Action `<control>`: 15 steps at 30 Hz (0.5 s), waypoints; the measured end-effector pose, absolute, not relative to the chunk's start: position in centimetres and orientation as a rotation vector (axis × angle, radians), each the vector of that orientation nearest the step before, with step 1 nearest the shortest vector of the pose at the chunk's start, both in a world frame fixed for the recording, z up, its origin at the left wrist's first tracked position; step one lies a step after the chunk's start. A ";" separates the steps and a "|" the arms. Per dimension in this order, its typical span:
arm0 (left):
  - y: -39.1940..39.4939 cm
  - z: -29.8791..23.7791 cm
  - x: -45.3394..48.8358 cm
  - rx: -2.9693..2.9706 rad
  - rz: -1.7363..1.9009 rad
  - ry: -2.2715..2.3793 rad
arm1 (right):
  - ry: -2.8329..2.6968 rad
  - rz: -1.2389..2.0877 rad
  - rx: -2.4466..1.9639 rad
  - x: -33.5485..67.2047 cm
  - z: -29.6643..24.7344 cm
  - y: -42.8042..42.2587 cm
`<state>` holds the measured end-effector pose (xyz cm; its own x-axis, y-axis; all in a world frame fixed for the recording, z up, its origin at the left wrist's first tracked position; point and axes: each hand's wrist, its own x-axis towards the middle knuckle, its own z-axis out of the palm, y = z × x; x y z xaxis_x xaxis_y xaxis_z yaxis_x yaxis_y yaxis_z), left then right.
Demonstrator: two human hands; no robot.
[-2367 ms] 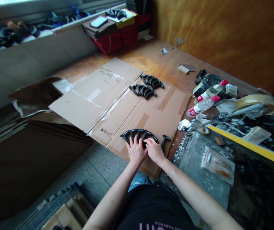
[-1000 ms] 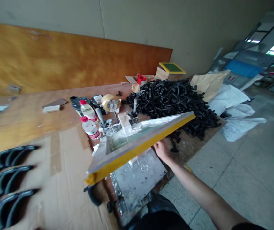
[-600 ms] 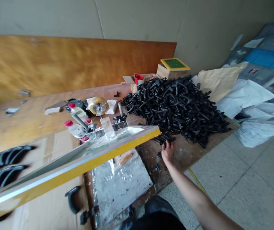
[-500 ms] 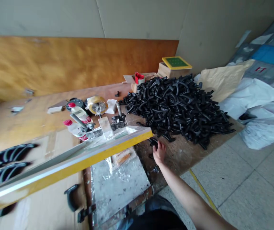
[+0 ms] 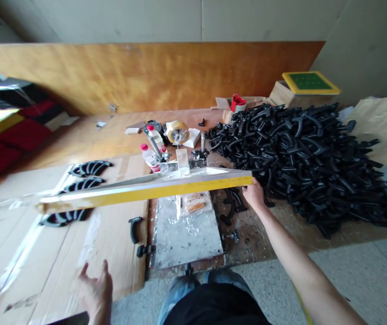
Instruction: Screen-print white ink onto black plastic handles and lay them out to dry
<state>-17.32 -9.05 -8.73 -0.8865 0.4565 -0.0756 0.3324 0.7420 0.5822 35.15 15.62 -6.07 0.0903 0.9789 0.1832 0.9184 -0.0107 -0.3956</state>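
My right hand [image 5: 254,195] reaches to the edge of a big pile of black curved handles [image 5: 301,144], just under the right corner of a raised yellow-edged screen frame [image 5: 146,192]. Its fingers are hidden behind the back of the hand. A few loose handles [image 5: 232,203] lie beside it on the stained bench. My left hand [image 5: 95,293] hovers low over the cardboard [image 5: 112,253], fingers spread and holding nothing. A foil-covered plate [image 5: 186,230] sits under the frame. A single handle [image 5: 133,228] lies left of the plate.
Rows of handles [image 5: 90,168] lie fanned out on the cardboard. Two red-capped bottles [image 5: 149,155] and a tape roll [image 5: 177,132] stand behind the frame. A wooden box with a green screen [image 5: 306,83], brown paper [image 5: 379,122] and red stacks [image 5: 20,131] edge the bench.
The view has swung back to the left. My right hand moved from the loose handles up toward the frame's corner. My left hand has come into view, open.
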 end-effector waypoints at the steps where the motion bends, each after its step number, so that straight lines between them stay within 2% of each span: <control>1: -8.5 -8.5 -17.4 0.558 0.888 2.716 | -1.831 0.279 -1.833 33.6 -5.5 15.2; 5: -4.9 -7.2 -16.4 0.654 1.217 2.493 | -1.862 0.747 -1.296 25.7 -4.1 13.3; 7: -2.9 -6.3 -15.5 0.743 1.337 2.378 | -1.979 0.826 -1.113 22.2 -4.4 12.9; 15: 2.2 -1.4 -13.0 0.941 1.564 2.105 | -2.420 0.390 -1.023 18.4 -5.8 12.8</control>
<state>-13.02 2.23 -1.39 -0.7164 0.6898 0.1046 0.2992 0.1683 0.9392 18.43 12.78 -5.79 -0.6047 0.7300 0.3186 0.5930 0.6797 -0.4318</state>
